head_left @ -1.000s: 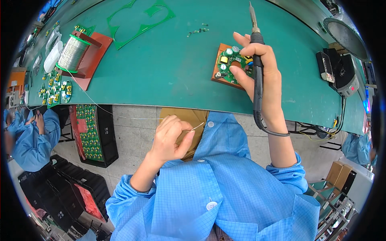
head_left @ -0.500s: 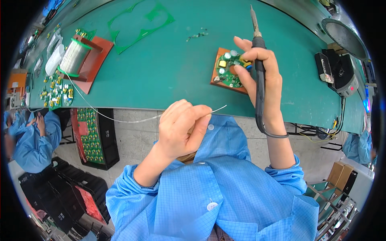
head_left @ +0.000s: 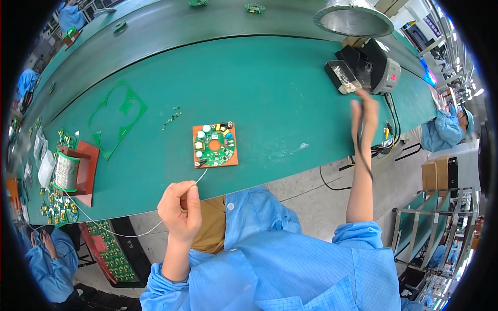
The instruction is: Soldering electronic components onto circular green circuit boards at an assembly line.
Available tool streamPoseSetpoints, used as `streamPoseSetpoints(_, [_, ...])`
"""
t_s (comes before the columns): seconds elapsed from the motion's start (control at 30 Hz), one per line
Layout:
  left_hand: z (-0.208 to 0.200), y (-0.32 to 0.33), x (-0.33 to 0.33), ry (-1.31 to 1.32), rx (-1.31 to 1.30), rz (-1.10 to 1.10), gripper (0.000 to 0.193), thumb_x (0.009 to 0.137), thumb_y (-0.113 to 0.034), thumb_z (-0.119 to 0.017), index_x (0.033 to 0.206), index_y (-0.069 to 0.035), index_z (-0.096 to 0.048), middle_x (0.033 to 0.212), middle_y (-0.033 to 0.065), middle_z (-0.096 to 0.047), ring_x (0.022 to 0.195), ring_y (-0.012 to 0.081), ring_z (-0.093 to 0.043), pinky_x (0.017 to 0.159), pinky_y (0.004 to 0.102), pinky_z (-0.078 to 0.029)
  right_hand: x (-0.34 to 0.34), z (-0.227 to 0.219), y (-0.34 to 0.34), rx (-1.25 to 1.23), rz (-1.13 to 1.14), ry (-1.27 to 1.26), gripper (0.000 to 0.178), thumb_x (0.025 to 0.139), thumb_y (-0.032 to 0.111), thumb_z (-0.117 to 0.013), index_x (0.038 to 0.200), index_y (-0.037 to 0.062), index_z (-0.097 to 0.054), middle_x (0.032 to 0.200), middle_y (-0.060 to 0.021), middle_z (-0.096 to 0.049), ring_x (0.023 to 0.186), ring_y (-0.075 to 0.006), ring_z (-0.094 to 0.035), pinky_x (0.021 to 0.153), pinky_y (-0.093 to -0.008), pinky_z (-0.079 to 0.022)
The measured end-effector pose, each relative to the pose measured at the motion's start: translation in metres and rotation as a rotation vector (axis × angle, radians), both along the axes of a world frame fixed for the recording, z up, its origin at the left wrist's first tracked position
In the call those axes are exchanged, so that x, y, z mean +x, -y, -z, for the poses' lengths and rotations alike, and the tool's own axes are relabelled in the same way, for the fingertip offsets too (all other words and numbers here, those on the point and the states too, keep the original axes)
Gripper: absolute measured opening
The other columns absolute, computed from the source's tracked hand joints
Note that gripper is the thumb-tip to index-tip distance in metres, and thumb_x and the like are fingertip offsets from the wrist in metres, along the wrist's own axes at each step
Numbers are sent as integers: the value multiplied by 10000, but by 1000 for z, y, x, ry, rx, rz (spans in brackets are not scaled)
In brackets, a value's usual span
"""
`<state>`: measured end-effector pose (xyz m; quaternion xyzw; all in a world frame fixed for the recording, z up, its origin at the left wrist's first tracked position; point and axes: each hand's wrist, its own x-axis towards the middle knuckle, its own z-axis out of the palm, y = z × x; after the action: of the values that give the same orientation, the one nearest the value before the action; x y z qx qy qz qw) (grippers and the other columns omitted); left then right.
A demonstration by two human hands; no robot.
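Note:
My left hand (head_left: pixel 179 207) is closed in a pinch on solder wire (head_left: pixel 139 236), whose free end pokes up beside the block's near edge. The wire runs back to a spool (head_left: pixel 66 171) on a red-brown stand. A round green circuit board (head_left: pixel 224 151) with capacitors and other parts lies on a square orange-brown block (head_left: pixel 233 161), ahead of my left hand. Out to the right, my right hand (head_left: pixel 367 116) is smeared by motion around the soldering iron (head_left: pixel 359 127); its tip is hidden. Beyond the fingers is a black tray (head_left: pixel 332 72) of shiny metal shavings.
A soldering station (head_left: pixel 386 75) stands at the back right under a metal hood (head_left: pixel 353 20). An empty green board frame (head_left: pixel 106 150) and small scraps (head_left: pixel 171 118) lie left of the block. Assembled boards (head_left: pixel 59 210) cluster by the spool. Behind the table runs a dark belt (head_left: pixel 155 36) carrying boards.
My right hand has left the board and swung right with the soldering iron, toward the metal-shavings tray. My left hand keeps its solder wire, now near the block's front edge. The view has shifted.

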<state>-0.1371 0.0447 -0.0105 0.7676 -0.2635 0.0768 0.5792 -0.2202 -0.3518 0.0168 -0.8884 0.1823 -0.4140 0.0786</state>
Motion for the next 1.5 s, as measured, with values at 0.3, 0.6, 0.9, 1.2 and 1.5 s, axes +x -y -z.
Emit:
streamPoseSetpoints(0.3, [-5,7,4,14,-14,-98,63,795,3,-600,788,-36,-552,584,-3,-450,455,47,-355,427,209,-283,15,15,4,308,-171,-23,287,908,109,-525,1183,33,-559,1140,-62,-593,836,-113,-554,758,-240,-440])
streamPoseSetpoints(0.6, [1,24,10,262,98,-131,180,659,53,-660,679,-37,-505,568,39,-445,454,169,-430,407,292,-345,44,9,-119,901,-1019,280,281,923,200,-496,952,-62,-591,668,-11,-431,581,-61,-367,445,-185,-285])
streamPoseSetpoints(0.9, [8,29,10,416,93,-140,202,616,86,-649,680,-24,-493,581,59,-445,474,198,-468,423,290,-394,64,8,-153,810,-1102,124,276,823,245,-565,785,-28,-581,627,-29,-453,553,-88,-352,469,-232,-248])
streamPoseSetpoints(1.2, [9,30,15,437,35,-130,196,630,108,-664,686,-18,-526,516,-2,-377,406,60,-305,385,222,-274,68,7,-157,771,-1087,75,262,777,233,-601,739,-26,-617,593,-30,-485,529,-98,-366,481,-248,-258])
streamPoseSetpoints(1.5, [8,31,15,401,39,-139,194,631,98,-667,690,-27,-532,500,-8,-365,408,62,-312,389,218,-276,68,6,-157,786,-1083,55,264,784,230,-593,754,-31,-616,625,-45,-530,540,-97,-380,491,-248,-275])
